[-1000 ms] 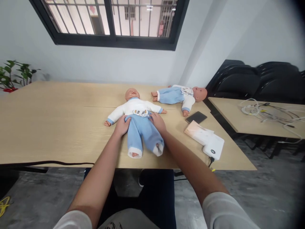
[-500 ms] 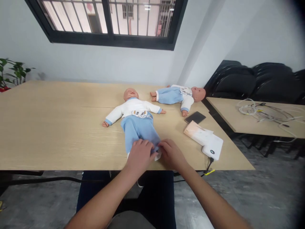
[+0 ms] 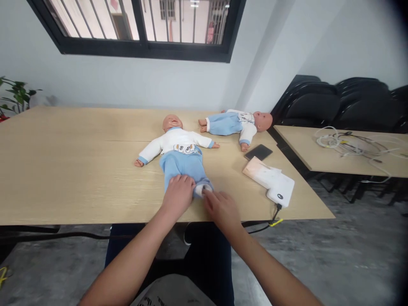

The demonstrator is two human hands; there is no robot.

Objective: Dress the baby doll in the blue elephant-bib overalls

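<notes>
A baby doll (image 3: 178, 140) in a white top lies on its back on the table (image 3: 79, 170), its head towards the window. Light blue trousers (image 3: 183, 165) cover its lower body. Fingers curled, my left hand (image 3: 179, 191) grips the trouser fabric around the legs. My right hand (image 3: 221, 208) is at the white cuff (image 3: 203, 189) of the trouser leg on the right, its fingertips at the cuff's opening. The cuff faces me, bunched up. The doll's feet are hidden.
A second doll (image 3: 236, 123) in like clothes lies at the back right. Near it are a dark phone (image 3: 259, 152), a tissue pack (image 3: 259, 173) and a white power bank (image 3: 280, 191) with a cable. Another table (image 3: 331, 161) holds tangled cables; black folding chairs (image 3: 315, 104) stand behind.
The trouser leg on the right has been bunched up, and its white cuff now opens towards me. My right hand has shifted to that opening. The left hand keeps its grip, slightly higher.
</notes>
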